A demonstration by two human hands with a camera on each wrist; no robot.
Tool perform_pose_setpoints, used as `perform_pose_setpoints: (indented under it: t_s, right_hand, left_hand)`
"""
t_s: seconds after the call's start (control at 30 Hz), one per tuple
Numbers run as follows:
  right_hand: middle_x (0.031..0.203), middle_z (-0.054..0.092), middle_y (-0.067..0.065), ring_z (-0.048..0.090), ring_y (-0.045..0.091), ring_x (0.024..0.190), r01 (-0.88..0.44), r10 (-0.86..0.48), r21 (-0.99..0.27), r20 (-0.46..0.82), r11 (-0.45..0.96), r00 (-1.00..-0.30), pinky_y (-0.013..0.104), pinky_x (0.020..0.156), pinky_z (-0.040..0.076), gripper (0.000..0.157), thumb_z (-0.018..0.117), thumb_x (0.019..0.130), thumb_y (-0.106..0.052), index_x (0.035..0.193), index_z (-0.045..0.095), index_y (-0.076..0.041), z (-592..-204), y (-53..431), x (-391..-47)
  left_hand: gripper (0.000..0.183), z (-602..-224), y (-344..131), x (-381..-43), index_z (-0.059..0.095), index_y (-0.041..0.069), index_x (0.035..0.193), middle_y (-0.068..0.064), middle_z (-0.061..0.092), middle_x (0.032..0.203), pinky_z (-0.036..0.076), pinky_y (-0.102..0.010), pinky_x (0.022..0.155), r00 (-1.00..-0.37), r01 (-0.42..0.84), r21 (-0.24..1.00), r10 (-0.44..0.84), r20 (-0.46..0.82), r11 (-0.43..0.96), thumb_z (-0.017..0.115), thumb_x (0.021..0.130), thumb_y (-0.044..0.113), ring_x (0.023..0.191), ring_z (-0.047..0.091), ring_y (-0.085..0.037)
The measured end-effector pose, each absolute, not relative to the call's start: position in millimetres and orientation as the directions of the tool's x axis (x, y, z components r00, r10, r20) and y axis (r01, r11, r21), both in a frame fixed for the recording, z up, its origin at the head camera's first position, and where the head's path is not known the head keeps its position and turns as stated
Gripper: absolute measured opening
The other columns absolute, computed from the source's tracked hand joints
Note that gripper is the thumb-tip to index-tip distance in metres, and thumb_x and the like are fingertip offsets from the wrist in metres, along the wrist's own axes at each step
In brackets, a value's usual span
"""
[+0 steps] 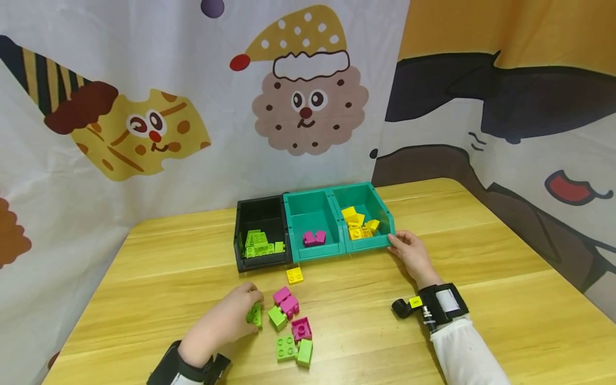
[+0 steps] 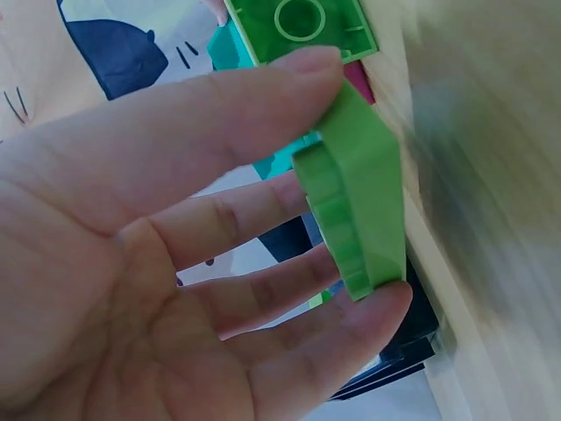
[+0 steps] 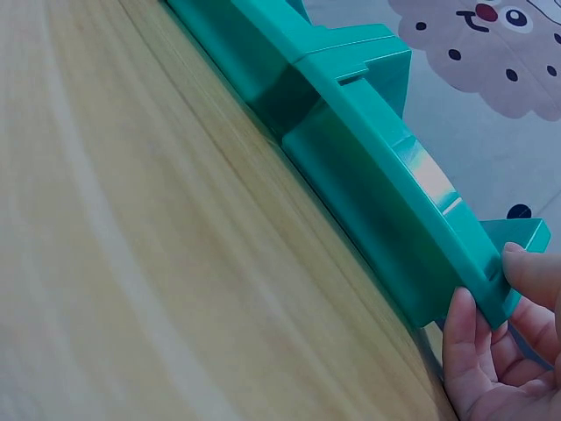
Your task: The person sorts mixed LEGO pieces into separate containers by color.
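Note:
My left hand (image 1: 225, 316) pinches a light green toy brick (image 2: 372, 189) between thumb and fingertips, low over the table at the front left. In the left wrist view the brick has a slanted side. My right hand (image 1: 412, 255) grips the front right corner of the right teal bin (image 3: 394, 210), thumb on top and fingers beneath the rim. Beside the left hand lie magenta bricks (image 1: 301, 328) and green bricks (image 1: 286, 347). One yellow brick (image 1: 295, 275) sits just in front of the bins.
A black bin (image 1: 262, 264) holds green bricks (image 1: 260, 240). The middle teal bin (image 1: 315, 255) holds magenta bricks (image 1: 314, 238), and the right one holds yellow bricks (image 1: 356, 232). All three stand side by side before a printed curtain (image 1: 192, 32) at the table's back.

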State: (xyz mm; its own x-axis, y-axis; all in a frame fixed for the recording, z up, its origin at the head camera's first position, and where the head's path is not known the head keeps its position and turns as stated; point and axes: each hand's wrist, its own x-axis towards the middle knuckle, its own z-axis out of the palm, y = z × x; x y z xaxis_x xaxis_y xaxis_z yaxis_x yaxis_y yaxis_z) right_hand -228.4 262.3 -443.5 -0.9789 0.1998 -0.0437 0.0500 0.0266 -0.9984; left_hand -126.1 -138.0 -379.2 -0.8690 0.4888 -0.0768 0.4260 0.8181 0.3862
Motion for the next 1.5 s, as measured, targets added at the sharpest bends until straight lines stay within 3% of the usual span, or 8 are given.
perform_pose_setpoints:
  t_s: [0.5,0.83,1.17,1.5]
  right_hand:
    - [0.088,0.052,-0.006,0.054,0.000,0.080,0.055,0.194,-0.998,-0.048,0.031,-0.980,0.014,0.076,0.051,0.025,0.056,0.095,-0.017,0.111,0.050,0.003,-442.5,262.3,-228.4]
    - [0.085,0.053,-0.009,0.054,0.000,0.079,0.042,0.193,-0.999,-0.040,0.007,-0.980,0.014,0.075,0.051,0.016,0.056,0.095,-0.014,0.105,0.052,-0.002,-442.2,261.9,-226.6]
    - [0.087,0.052,-0.007,0.054,0.000,0.080,0.047,0.187,-0.999,-0.043,0.014,-0.981,0.014,0.076,0.051,0.023,0.057,0.094,-0.017,0.108,0.052,0.000,-442.3,262.2,-227.3]
    - [0.087,0.052,-0.008,0.053,-0.001,0.080,0.044,0.187,-0.999,-0.041,0.010,-0.982,0.014,0.076,0.051,0.019,0.057,0.094,-0.017,0.105,0.053,-0.002,-442.5,262.7,-227.2]
  left_hand:
    - [0.046,-369.7,-139.1,-126.7,0.062,-0.003,0.110,-0.018,0.054,0.119,0.048,-0.044,0.093,-0.884,0.433,0.416,0.468,0.022,0.799,0.080,0.068,0.002,0.106,0.057,-0.031]
    - [0.044,-359.4,-134.5,-137.6,0.062,-0.003,0.111,-0.022,0.049,0.129,0.045,-0.045,0.098,-0.887,0.451,0.400,0.450,0.101,0.798,0.078,0.070,0.000,0.116,0.052,-0.037]
    - [0.050,-353.0,-129.9,-170.9,0.058,-0.003,0.121,-0.026,0.048,0.132,0.047,-0.047,0.095,-0.882,0.470,0.397,0.401,0.247,0.788,0.077,0.078,0.014,0.116,0.053,-0.039]
    - [0.052,-350.6,-126.5,-212.0,0.053,-0.006,0.127,-0.029,0.045,0.135,0.042,-0.050,0.100,-0.933,0.361,0.439,0.316,0.174,0.823,0.071,0.083,0.017,0.118,0.051,-0.042]
